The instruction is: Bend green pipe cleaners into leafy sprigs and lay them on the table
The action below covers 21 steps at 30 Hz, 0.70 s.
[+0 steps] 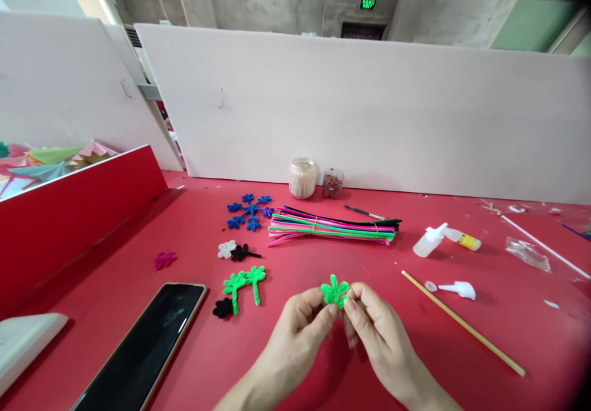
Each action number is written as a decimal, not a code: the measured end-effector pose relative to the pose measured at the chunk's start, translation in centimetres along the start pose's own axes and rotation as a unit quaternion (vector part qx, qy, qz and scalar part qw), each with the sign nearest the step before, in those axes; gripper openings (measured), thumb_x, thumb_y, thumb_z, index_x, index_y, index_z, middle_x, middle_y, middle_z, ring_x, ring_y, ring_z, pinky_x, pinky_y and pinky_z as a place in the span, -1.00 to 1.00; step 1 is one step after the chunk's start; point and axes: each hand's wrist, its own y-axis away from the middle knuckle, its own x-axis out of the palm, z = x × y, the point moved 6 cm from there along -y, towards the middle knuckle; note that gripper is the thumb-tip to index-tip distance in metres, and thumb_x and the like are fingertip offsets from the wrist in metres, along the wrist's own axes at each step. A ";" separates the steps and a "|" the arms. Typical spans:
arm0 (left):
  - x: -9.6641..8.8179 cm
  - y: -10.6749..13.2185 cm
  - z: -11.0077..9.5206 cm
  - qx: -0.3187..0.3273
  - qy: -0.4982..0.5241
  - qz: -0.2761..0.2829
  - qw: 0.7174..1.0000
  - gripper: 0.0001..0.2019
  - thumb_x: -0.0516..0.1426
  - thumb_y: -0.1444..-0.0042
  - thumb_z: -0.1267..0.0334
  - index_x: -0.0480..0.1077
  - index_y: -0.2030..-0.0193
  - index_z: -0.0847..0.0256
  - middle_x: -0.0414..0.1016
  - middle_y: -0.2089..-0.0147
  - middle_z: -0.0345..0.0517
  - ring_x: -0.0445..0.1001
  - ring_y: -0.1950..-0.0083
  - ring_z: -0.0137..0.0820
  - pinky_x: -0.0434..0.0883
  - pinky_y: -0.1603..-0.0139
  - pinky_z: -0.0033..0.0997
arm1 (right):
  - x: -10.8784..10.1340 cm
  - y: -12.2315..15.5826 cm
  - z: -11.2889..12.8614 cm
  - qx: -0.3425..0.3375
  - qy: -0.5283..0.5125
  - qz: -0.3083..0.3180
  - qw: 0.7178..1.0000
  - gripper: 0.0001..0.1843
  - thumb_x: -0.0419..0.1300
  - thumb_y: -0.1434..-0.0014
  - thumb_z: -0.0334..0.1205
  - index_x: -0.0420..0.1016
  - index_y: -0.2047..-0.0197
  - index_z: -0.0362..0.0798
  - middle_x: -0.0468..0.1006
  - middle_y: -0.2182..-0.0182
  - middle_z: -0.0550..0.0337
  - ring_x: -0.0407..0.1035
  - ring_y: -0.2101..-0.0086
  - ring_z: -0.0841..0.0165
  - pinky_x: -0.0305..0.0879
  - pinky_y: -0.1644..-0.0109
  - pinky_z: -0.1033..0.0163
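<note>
Both my hands meet low in the middle of the red table [462, 362] and pinch a small green pipe-cleaner flower [334, 290]. My left hand [302, 325] grips it from the left with thumb and forefinger. My right hand [369, 325] pinches its right side, fingers closed. To the left lie two finished green flowers with stems [244, 283], a black flower [223, 307], a white flower [226, 249] beside another black one [241, 252], a magenta flower [165, 259] and a cluster of blue flowers [249, 210].
A bundle of coloured pipe cleaners [332, 226] lies behind my hands. A phone [148, 343] rests at the lower left. A glue bottle [429, 242], its white cap [462, 288], a long wooden stick [462, 322], two small jars [303, 178] and a white partition [369, 109] are around.
</note>
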 end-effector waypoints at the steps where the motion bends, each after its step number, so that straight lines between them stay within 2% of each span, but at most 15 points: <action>1: -0.1 0.0 0.1 -0.001 -0.010 -0.001 1.000 -0.78 0.03 -0.08 0.23 0.38 0.46 0.31 0.32 0.60 -0.21 0.11 0.60 -0.57 0.02 0.58 -0.55 | -0.2 0.0 0.1 0.005 -0.003 -0.001 1.000 -0.76 -0.12 -0.22 -0.17 0.16 0.45 -0.04 0.21 0.62 0.35 0.17 0.58 0.48 0.16 0.50 0.42; 5: -0.4 0.1 0.4 -0.005 -0.055 0.001 0.998 -0.79 0.04 -0.06 0.22 0.35 0.47 0.31 0.25 0.60 -0.25 0.11 0.59 -0.58 0.07 0.56 -0.57 | -0.7 -0.1 0.3 0.021 -0.001 0.006 1.000 -0.76 -0.11 -0.20 -0.16 0.18 0.46 -0.06 0.20 0.58 0.32 0.18 0.52 0.45 0.17 0.44 0.38; 9: -0.6 0.2 0.5 0.005 -0.093 -0.027 0.995 -0.74 0.05 -0.04 0.21 0.28 0.58 0.31 0.21 0.62 -0.25 0.13 0.57 -0.56 0.09 0.54 -0.56 | -1.0 -0.2 -0.4 0.024 0.031 -0.016 0.999 -0.74 -0.05 -0.16 -0.18 0.12 0.54 -0.05 0.09 0.65 0.38 0.01 0.61 0.50 0.01 0.56 0.40; 13: -0.9 0.2 0.6 0.013 -0.114 -0.051 0.992 -0.73 0.07 -0.02 0.20 0.28 0.61 0.32 0.20 0.63 -0.24 0.15 0.55 -0.55 0.12 0.52 -0.55 | -0.4 -0.4 -1.5 0.046 -0.030 -0.021 0.998 -0.76 -0.05 -0.16 -0.21 0.15 0.53 -0.06 0.05 0.67 0.40 -0.04 0.63 0.52 -0.04 0.59 0.41; 17: -0.9 -0.2 1.3 -0.025 -0.042 -0.020 0.999 -0.75 0.08 0.00 0.15 0.35 0.51 0.33 0.28 0.63 -0.20 0.20 0.61 -0.54 0.18 0.57 -0.54 | -0.5 -0.5 -1.7 0.055 -0.067 -0.027 0.996 -0.74 -0.04 -0.17 -0.18 0.18 0.53 -0.07 0.15 0.66 0.37 0.08 0.60 0.50 0.06 0.54 0.41; 21: -1.3 -0.2 1.9 -0.058 0.024 -0.028 0.998 -0.75 0.07 -0.01 0.16 0.31 0.54 0.31 0.30 0.68 -0.20 0.24 0.67 -0.52 0.20 0.59 -0.51 | -2.1 -0.3 -0.7 0.008 -0.003 -0.098 0.995 -0.80 -0.05 -0.18 -0.19 0.26 0.44 -0.05 0.25 0.57 0.30 0.16 0.54 0.46 0.14 0.47 0.39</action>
